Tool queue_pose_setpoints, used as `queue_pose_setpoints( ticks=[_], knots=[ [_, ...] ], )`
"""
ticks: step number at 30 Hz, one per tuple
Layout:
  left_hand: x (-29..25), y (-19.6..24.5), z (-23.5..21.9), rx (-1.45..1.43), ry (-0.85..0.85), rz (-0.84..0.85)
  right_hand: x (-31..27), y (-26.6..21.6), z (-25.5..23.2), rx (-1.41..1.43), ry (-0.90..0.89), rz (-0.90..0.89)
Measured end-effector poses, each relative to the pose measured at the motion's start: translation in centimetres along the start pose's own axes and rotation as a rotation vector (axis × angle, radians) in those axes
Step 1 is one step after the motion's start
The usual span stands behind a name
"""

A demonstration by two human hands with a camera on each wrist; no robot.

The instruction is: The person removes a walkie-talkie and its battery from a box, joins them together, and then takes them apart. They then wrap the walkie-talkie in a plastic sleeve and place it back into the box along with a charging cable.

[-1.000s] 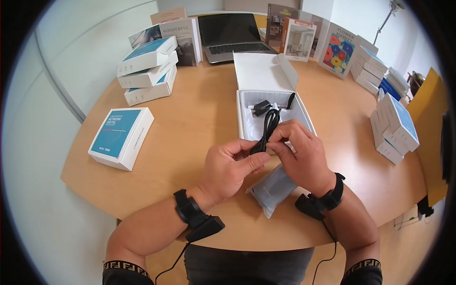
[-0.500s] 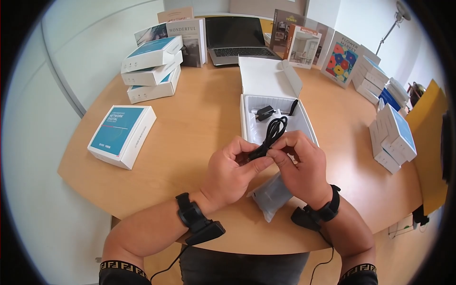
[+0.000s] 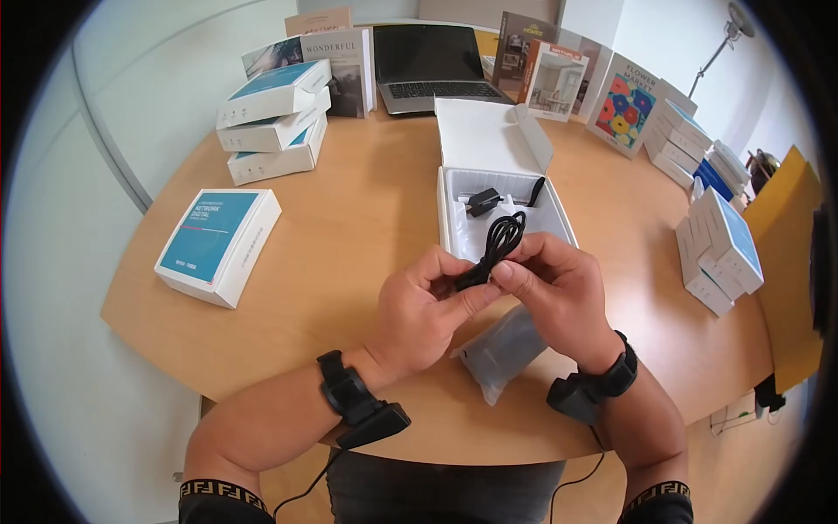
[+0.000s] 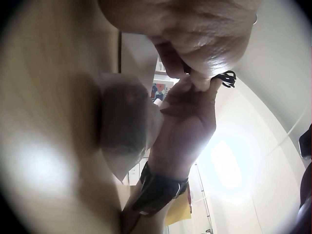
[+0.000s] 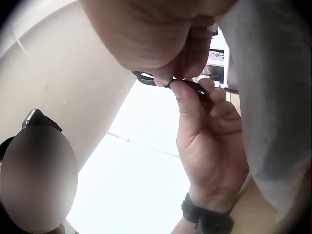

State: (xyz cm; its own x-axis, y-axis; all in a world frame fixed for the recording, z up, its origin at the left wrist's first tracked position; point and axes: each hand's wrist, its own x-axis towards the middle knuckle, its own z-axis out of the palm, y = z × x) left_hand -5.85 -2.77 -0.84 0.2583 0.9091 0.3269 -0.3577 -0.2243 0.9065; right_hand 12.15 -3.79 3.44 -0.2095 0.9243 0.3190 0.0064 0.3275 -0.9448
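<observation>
A coiled black cable (image 3: 504,236) is held up between both hands, over the near edge of an open white box (image 3: 443,210). My left hand (image 3: 421,307) grips the lower end of the bundle between thumb and fingers. With thumb and fingertips, my right hand (image 3: 566,293) pinches the middle of the coil, where the thumbs nearly meet. The loops stick up above the fingers. Inside the box's plastic tray lies a small black adapter (image 3: 483,202). Below the right hand, a dark item in a frosted plastic bag (image 3: 502,354) rests on the table, partly covered by that hand.
A blue-and-white box (image 3: 218,244) lies at the left, with a stack of similar boxes (image 3: 275,131) behind it. More boxes (image 3: 720,244) stand at the right. A laptop (image 3: 432,70) and upright books (image 3: 624,105) line the back of the table (image 3: 349,210).
The right thumb has shifted up and lies straighter along the cable, and the right hand has turned slightly. Both hands keep hold of the coil. The head view has moved a little.
</observation>
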Motion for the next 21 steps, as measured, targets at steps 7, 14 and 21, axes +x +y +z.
queue_pose_setpoints(
  ticks=[7, 14, 21],
  knots=[
    [0.1, 0.5, -0.3, 0.045, 0.019, -0.045, 0.2, -0.1, -0.4, 0.086, -0.047, 0.071],
    [0.1, 0.8, -0.2, -0.078, 0.028, -0.056, 0.1, 0.1, -0.6, 0.09, -0.086, 0.066],
    [0.0, 0.9, -0.4, -0.1, -0.01, -0.105, 0.5, 0.6, -0.9, 0.097, -0.087, 0.061]
  ],
)
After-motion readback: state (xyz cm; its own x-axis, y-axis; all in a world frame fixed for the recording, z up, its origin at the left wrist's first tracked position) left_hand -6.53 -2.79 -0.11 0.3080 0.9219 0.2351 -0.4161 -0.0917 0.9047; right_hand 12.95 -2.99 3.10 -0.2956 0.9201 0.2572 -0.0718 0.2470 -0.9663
